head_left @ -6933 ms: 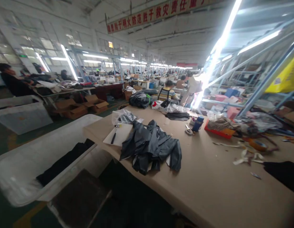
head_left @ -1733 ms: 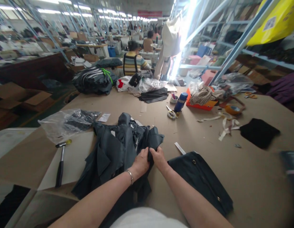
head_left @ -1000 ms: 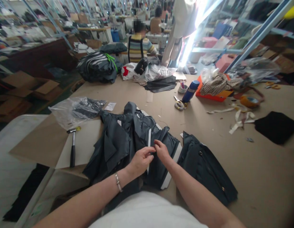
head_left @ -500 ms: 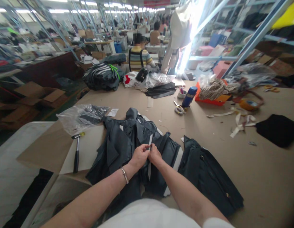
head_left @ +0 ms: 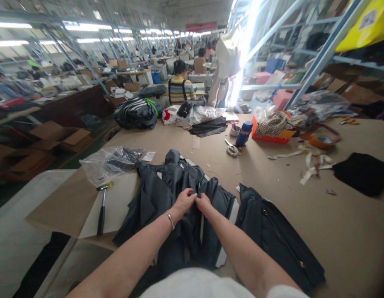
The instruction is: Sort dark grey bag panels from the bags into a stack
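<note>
A heap of dark grey garment pieces (head_left: 167, 186) lies on the brown table (head_left: 272, 198) in front of me. My left hand (head_left: 184, 201) and my right hand (head_left: 203, 203) meet at the middle of the heap, both pinched on a fold of the dark fabric with a narrow pale strip beside it. A silver bracelet sits on my left wrist. A separate dark garment piece (head_left: 281, 240) with small metal snaps lies flat just right of my right forearm.
A hammer (head_left: 101, 211) rests on a white board at the left, beside a clear plastic bag (head_left: 107, 163). A blue bottle (head_left: 243, 134), scissors (head_left: 231, 150), an orange tray (head_left: 272, 134), tape roll and paper strips lie farther off. A black cloth (head_left: 362, 173) is far right. A person in a striped top sits beyond.
I came to the table and took hold of the heap. In the last second my hands closed together on the fabric, and the pale strip they held upright is now folded down.
</note>
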Demonstrator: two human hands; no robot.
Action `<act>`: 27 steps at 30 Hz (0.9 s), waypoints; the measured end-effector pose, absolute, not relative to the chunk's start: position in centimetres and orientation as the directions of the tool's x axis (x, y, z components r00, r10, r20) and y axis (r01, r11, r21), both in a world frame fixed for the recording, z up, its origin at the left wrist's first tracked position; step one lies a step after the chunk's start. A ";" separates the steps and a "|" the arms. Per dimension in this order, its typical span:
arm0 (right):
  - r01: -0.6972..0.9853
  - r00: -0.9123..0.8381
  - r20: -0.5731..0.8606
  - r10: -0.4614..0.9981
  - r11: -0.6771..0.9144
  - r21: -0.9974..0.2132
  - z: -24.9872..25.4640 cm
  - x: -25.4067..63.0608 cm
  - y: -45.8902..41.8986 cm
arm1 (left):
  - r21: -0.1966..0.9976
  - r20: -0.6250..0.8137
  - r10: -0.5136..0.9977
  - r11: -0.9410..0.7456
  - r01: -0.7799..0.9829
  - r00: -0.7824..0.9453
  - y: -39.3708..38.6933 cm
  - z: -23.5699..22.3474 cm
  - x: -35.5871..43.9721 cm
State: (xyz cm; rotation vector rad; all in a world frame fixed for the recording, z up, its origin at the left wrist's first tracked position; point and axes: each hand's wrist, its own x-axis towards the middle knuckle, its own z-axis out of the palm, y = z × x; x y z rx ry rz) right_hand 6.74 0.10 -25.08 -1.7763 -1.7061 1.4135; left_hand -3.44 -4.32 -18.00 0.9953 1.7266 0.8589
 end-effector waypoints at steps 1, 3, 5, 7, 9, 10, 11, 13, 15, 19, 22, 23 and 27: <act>0.546 -0.176 -0.417 0.892 -0.264 -0.795 -24.7 7.5 0.0 | 0.861 -0.395 0.890 0.445 0.248 -0.225 -4.9 -18.0 -4.1; 0.452 -0.168 -0.365 0.916 -0.258 -0.854 -23.5 9.0 -0.2 | 0.841 -0.437 0.879 0.474 0.260 -0.190 -6.0 -17.8 -5.0; 0.360 -0.190 -0.279 0.941 -0.198 -0.912 -21.8 10.4 -0.4 | 0.842 -0.411 0.894 0.447 0.301 -0.178 -6.8 -17.0 -5.1; 0.286 -0.223 -0.188 0.956 -0.120 -0.951 -19.5 11.5 -0.6 | 0.878 -0.287 0.939 0.338 0.341 -0.192 -7.0 -15.6 -4.3; 0.246 -0.258 -0.093 0.962 -0.027 -0.969 -17.1 12.3 -0.9 | 0.920 -0.162 0.962 0.228 0.319 -0.219 -6.7 -13.7 -3.1; 0.253 -0.272 -0.037 0.961 0.034 -0.967 -15.9 12.6 -1.0 | 0.939 -0.130 0.962 0.197 0.282 -0.239 -6.5 -12.7 -2.5; 0.277 -0.285 0.022 0.958 0.104 -0.955 -14.8 12.9 -1.2 | 0.952 -0.117 0.958 0.184 0.246 -0.262 -6.4 -11.7 -2.0; 0.350 -0.296 0.136 0.945 0.240 -0.905 -13.1 13.3 -1.6 | 0.961 -0.116 0.944 0.185 0.204 -0.310 -6.5 -10.0 -1.1; 0.417 -0.272 0.196 0.942 0.299 -0.858 -11.9 13.5 -2.1 | 0.963 -0.165 0.934 0.223 0.154 -0.317 -6.8 -8.7 -0.5; 0.455 -0.204 0.210 0.956 0.282 -0.844 -11.3 13.3 -3.0 | 0.918 -0.396 0.901 0.393 -0.051 -0.178 -7.5 -8.0 0.5; 0.415 -0.270 0.262 0.927 0.357 -0.837 -11.4 13.0 -3.4 | 0.915 -0.390 0.901 0.355 -0.194 -0.190 -7.2 -8.3 0.9; 0.398 -0.283 0.266 0.921 0.366 -0.841 -11.4 13.0 -3.4 | 0.913 -0.381 0.900 0.329 -0.240 -0.212 -7.1 -8.3 0.8; 0.214 -0.279 0.051 0.959 0.114 -0.970 -11.3 14.7 -2.6 | 0.784 -0.418 0.908 0.343 -0.516 -0.032 -8.0 -7.1 0.1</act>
